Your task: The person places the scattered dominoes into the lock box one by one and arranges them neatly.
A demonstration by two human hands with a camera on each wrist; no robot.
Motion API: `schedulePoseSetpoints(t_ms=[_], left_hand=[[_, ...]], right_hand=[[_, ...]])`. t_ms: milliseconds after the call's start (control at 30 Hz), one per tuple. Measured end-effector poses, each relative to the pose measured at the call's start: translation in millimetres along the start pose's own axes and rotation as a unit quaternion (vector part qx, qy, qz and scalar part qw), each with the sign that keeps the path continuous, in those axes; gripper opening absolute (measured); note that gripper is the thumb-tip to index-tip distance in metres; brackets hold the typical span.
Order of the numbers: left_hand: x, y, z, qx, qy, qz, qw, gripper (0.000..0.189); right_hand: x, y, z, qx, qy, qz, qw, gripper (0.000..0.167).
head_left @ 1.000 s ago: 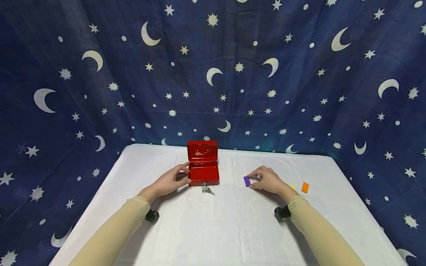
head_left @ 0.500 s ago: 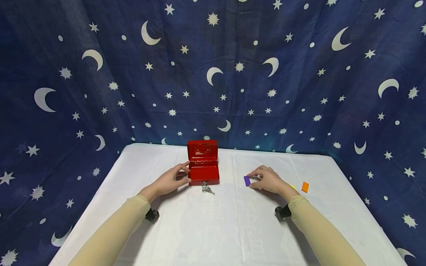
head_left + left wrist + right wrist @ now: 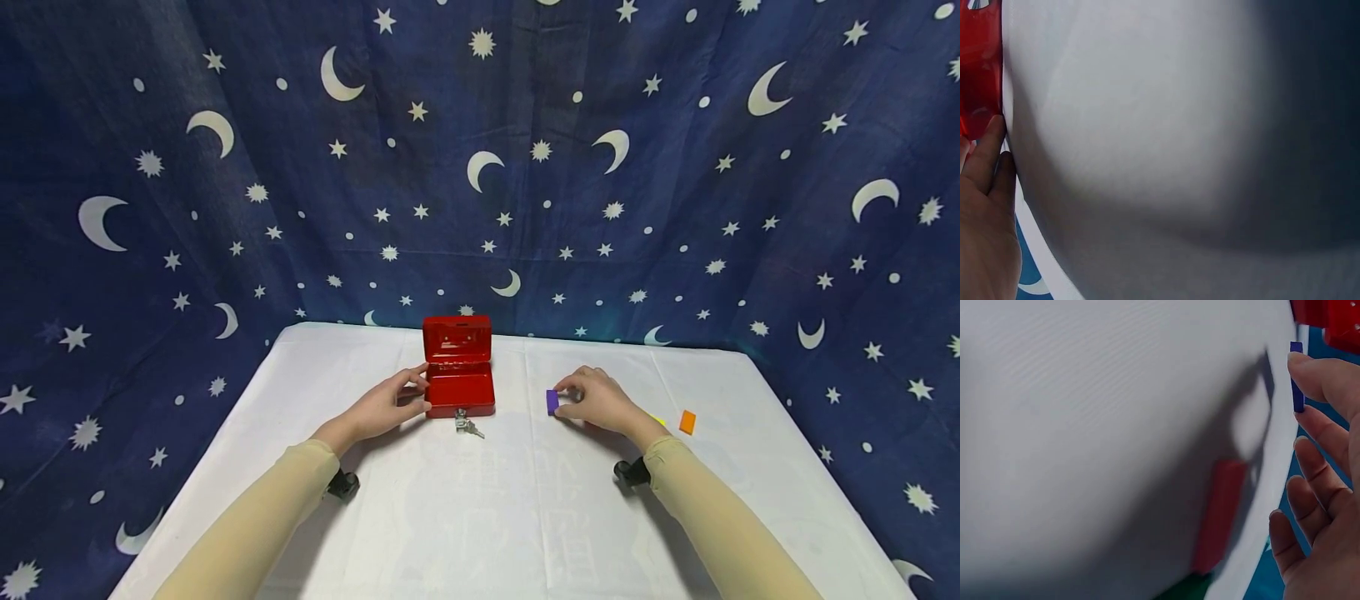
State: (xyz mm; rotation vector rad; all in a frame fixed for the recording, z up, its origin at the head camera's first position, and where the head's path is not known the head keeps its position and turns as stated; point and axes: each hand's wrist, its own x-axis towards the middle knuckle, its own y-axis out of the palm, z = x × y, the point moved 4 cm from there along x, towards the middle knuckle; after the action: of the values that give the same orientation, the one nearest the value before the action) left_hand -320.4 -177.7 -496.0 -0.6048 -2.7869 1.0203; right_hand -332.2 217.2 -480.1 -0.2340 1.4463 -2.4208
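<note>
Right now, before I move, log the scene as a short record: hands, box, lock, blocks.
Left hand: fingers touch the left side of the red metal box
Box lid: open, raised at the back
Right hand: pinches the purple rectangular block, right of the box
Box front: silver metal lock with silver keys
Far right: orange rectangular block
Near right hand: yellow block, mostly hidden; red rectangular block; green piece, cut off by view edge

At four o'clock in the head view, the wrist of the right hand (image 3: pixel 600 403) hides most of a yellow block (image 3: pixel 658 422); keys (image 3: pixel 473 430) at six are too small to count. The left wrist view crops the red cash box (image 3: pixel 979 72) at ten, the left hand (image 3: pixel 988 240) at eight; the right crops a green block (image 3: pixel 1186 588) at six.
</note>
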Motion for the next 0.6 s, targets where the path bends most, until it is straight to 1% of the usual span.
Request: schedulePoseSetpoints(t_ms=[133,433,600], left_hand=[[0.8,0.1,0.5,-0.003,0.002,-0.001,1.0,0.036],[0.5,0.3,-1.6,-0.017,-0.002,0.004,0.9998,0.035],[-0.2,-0.7,-1.4,-0.019,0.004,0.003,0.9998,0.034]], right_hand=[[8.5,-1.0,13.1,0.008,-0.001,-0.004,1.0,0.041],[25.3,2.3,49.0,0.027,-0.029,-0.012,0.9991,0.04],[33.8,6.8,69.7,0.033,-0.05,-0.013,0.9981,0.039]])
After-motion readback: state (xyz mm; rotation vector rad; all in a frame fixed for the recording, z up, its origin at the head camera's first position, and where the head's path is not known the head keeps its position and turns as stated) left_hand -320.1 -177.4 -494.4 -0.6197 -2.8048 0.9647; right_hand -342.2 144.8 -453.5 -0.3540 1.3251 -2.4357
